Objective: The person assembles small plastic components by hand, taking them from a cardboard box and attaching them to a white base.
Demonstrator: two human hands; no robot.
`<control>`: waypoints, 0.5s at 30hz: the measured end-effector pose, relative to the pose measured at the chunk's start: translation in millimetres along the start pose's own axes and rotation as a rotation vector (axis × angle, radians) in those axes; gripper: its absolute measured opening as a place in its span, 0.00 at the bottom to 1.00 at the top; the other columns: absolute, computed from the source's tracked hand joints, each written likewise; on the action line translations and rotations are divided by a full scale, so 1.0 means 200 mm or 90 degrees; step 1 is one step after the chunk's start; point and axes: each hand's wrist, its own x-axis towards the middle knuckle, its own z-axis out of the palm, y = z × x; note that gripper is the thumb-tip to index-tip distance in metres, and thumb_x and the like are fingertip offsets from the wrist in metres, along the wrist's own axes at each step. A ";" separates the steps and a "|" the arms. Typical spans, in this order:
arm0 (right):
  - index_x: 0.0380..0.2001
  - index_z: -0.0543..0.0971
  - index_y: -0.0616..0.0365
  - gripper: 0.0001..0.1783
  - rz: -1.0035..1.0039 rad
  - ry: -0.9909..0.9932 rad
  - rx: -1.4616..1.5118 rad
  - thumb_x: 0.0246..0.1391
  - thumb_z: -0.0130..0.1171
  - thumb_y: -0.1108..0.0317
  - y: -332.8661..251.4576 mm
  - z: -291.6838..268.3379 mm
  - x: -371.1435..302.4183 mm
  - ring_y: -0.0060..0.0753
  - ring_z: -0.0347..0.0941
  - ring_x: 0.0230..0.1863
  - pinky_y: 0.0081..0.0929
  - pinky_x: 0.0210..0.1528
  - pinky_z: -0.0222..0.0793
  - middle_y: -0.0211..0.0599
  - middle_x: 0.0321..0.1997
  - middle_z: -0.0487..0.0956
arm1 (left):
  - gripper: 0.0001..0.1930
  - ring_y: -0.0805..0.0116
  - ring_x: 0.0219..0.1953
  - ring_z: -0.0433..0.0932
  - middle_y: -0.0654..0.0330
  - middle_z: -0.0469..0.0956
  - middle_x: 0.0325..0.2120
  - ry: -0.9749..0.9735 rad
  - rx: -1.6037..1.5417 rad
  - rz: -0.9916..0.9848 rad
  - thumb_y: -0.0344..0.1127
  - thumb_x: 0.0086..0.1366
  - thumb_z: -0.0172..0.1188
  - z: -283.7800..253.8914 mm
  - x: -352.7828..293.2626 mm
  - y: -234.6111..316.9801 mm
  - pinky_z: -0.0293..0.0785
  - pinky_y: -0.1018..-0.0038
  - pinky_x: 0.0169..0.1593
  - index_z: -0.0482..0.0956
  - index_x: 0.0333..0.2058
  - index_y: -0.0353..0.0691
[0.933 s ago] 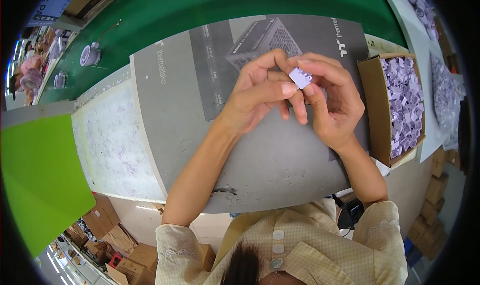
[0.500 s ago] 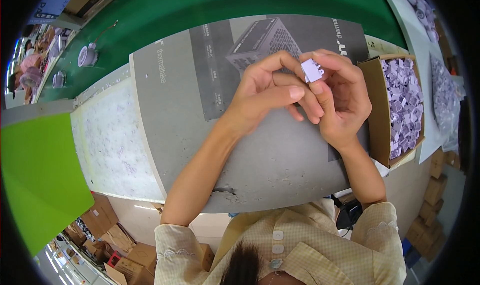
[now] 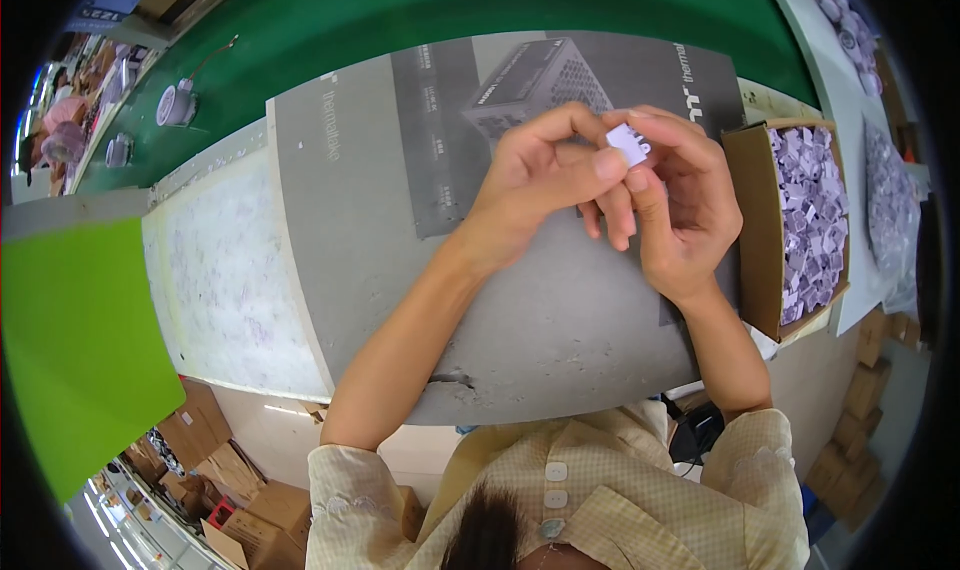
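Observation:
A small white plastic part (image 3: 627, 144) with little prongs along one side is held up between my two hands, over a grey printed cardboard sheet (image 3: 370, 270). The thumb and index finger of my left hand (image 3: 540, 185) pinch its left side. My right hand (image 3: 692, 195) has its thumb and index finger on the part's right side, the other fingers curled behind. Close by on the right, a cardboard box (image 3: 757, 220) holds many small white plastic pieces (image 3: 808, 220) that look similar.
The cardboard lies on a green-topped table (image 3: 420, 10). Two round white fittings, one a wired piece (image 3: 176, 105), sit at the far left. A whitish board (image 3: 215, 270) and a bright green panel (image 3: 80, 350) are at left. A clear plastic bag (image 3: 888, 190) lies beyond the box.
My left thumb has come up from below onto the white part, and the part has turned slightly. The right hand stays nearly in place; the cardboard appears shifted a little to the right.

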 end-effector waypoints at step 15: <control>0.49 0.72 0.63 0.13 0.203 -0.022 0.059 0.63 0.55 0.72 0.02 -0.02 0.02 0.16 0.69 0.31 0.14 0.29 0.67 0.45 0.54 0.78 | 0.08 0.79 0.22 0.77 0.61 0.81 0.22 0.221 0.313 0.138 0.31 0.63 0.65 0.00 0.02 -0.03 0.73 0.82 0.26 0.76 0.34 0.33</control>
